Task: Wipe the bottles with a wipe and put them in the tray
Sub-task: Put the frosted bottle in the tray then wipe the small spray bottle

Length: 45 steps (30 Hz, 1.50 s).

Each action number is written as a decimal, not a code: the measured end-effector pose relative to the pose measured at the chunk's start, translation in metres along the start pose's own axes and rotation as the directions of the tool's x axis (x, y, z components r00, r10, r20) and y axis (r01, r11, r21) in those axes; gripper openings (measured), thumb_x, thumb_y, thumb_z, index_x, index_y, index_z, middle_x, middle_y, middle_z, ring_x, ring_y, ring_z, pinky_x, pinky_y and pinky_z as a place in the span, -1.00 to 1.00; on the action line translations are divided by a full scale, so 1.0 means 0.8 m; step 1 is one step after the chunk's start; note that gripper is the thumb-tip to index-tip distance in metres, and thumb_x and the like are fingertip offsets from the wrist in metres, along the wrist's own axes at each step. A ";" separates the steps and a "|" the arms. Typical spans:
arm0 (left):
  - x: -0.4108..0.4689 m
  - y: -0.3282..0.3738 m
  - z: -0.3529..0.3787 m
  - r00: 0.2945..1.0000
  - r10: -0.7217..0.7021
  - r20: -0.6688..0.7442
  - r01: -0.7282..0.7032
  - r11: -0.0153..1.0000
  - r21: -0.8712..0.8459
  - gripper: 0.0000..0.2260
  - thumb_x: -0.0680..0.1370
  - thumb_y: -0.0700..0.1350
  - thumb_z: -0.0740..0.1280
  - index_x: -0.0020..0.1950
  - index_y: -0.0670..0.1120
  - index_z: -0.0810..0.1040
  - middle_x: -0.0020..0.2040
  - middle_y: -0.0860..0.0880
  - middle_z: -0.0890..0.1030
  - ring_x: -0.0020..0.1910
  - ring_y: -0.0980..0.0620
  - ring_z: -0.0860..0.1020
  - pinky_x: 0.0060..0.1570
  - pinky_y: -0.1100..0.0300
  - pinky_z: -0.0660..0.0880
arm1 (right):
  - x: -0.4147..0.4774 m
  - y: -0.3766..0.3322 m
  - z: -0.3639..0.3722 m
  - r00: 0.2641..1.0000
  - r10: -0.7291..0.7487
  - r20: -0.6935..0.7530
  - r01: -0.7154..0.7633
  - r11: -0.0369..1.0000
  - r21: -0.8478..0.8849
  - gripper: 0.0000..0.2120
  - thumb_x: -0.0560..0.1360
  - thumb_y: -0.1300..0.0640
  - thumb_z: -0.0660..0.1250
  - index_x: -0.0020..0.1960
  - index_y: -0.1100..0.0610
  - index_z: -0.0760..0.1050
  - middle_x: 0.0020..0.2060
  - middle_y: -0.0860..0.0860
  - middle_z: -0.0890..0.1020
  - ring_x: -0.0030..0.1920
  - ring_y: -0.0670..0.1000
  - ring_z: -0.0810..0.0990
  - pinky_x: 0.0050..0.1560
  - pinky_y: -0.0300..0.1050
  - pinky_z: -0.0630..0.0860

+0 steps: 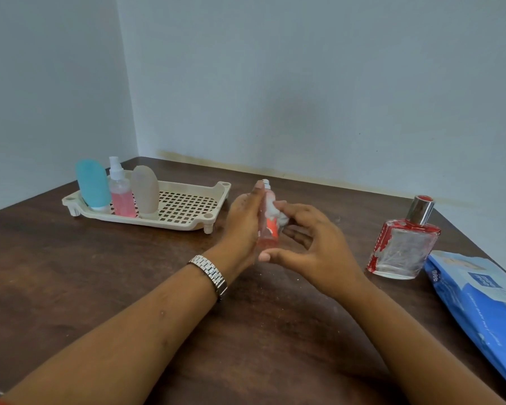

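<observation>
Cream slotted tray [187, 204], far left of brown table [100, 273], holding three items upright in its left end: teal squeeze bottle [92, 184] standing cap-down, spray bottle [120, 191] with pink liquid just beside it, frosted beige squeeze bottle [144, 192] also cap-down; right half of tray bare. Slim pink bottle [268, 223] held upright above table centre, well apart from tray, pink liquid inside, white cap at top. Left hand [243, 223], metal watch [209, 273] at wrist, closed around that bottle's left side, one fingertip up by the cap. Right hand [307, 241] pinching a small crumpled white wipe [279, 213] against bottle's right side with upper fingers, thumb and lower fingers spread loosely. Square glass bottle [402, 248] with red trim and silver cap standing on table at right, apparently nearly empty. Blue wipes pack [479, 299] just beside it, cut off by right edge; print mostly illegible. Most of slim bottle's body hidden behind left hand; label unreadable. Small pale specks on table near hands, too small to identify.
</observation>
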<state>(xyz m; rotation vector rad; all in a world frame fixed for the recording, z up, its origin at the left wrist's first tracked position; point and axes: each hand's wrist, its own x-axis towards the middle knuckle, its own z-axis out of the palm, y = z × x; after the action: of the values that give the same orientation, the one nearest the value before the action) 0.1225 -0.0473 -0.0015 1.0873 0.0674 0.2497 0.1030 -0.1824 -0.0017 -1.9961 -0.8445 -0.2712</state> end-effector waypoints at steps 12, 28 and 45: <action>-0.003 0.001 0.000 0.992 -0.050 0.113 0.038 0.994 0.102 -0.72 0.61 0.07 0.22 0.03 -0.15 0.49 -0.35 0.00 0.64 -0.42 0.10 0.60 -0.42 0.22 0.51 | 0.004 0.005 0.001 0.961 -0.231 -0.156 0.212 0.969 -0.129 -0.82 0.43 0.25 0.43 0.01 0.10 0.64 -0.07 -0.08 0.63 -0.04 -0.17 0.57 -0.09 -0.36 0.52; 0.004 0.003 -0.005 0.997 0.082 0.010 -0.083 0.992 0.100 -0.72 0.62 0.06 0.19 0.20 -0.12 0.43 -0.14 -0.15 0.69 -0.16 -0.10 0.66 -0.14 0.01 0.60 | 0.001 -0.004 0.009 0.975 -0.194 -0.109 0.174 0.970 -0.171 -0.76 0.46 0.31 0.37 0.06 0.07 0.63 -0.12 -0.10 0.59 -0.13 -0.26 0.51 -0.20 -0.48 0.39; -0.003 -0.012 0.004 0.998 -0.014 0.057 0.009 0.997 0.083 -0.71 0.61 0.10 0.20 0.09 -0.07 0.56 -0.10 -0.12 0.66 -0.12 -0.04 0.64 -0.10 0.04 0.58 | 0.004 0.010 0.001 0.984 0.176 -0.020 -0.150 0.889 0.433 -0.56 0.43 -0.10 0.35 0.28 -0.05 0.47 0.13 -0.04 0.61 0.14 -0.03 0.57 0.15 0.04 0.53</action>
<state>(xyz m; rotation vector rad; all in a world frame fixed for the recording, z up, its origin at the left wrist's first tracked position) 0.1219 -0.0545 -0.0085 1.1755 0.0329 0.2066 0.1108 -0.1830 -0.0060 -1.6199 -0.6282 -0.0378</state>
